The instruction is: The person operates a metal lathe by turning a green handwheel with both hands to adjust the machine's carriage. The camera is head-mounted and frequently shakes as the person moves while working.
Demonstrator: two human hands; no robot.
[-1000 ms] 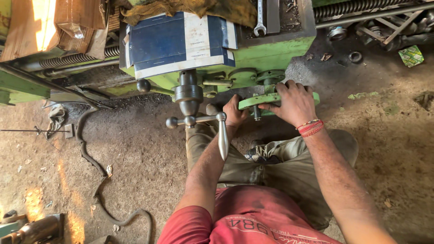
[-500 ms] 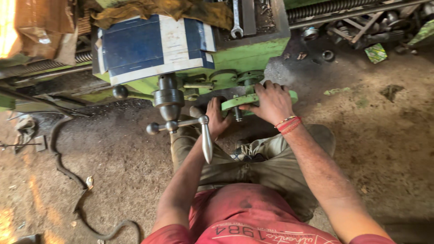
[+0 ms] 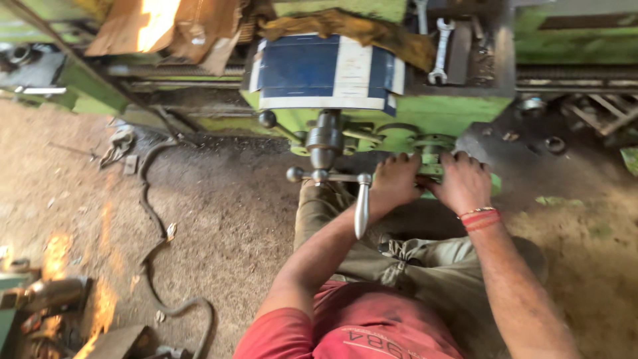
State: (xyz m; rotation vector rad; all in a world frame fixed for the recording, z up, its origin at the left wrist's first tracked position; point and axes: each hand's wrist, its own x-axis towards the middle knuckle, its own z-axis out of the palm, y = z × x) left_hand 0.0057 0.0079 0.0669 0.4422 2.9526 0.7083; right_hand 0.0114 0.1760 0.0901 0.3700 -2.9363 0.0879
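Observation:
I look down at the front of a green lathe carriage point(image 3: 458, 110). Both hands grip a green handwheel point(image 3: 495, 183) low on its apron. My left hand point(image 3: 393, 183) holds the wheel's left side and my right hand point(image 3: 465, 183), with red thread bands on the wrist, holds its right side. The hands cover most of the wheel. Just left of my left hand a steel cross handle with ball ends point(image 3: 325, 174) sticks out, one long lever point(image 3: 361, 209) hanging down.
A blue and white cover point(image 3: 325, 70) and a brown rag point(image 3: 345, 26) lie on the carriage, with spanners point(image 3: 440, 50) beside them. Torn cardboard point(image 3: 166, 26) sits upper left. A cable point(image 3: 156, 219) snakes over the dirt floor. My knees are under the handle.
The view has shifted, so the carriage now sits further right in frame. My left hand has moved up from under the wheel to grip its left side beside my right hand.

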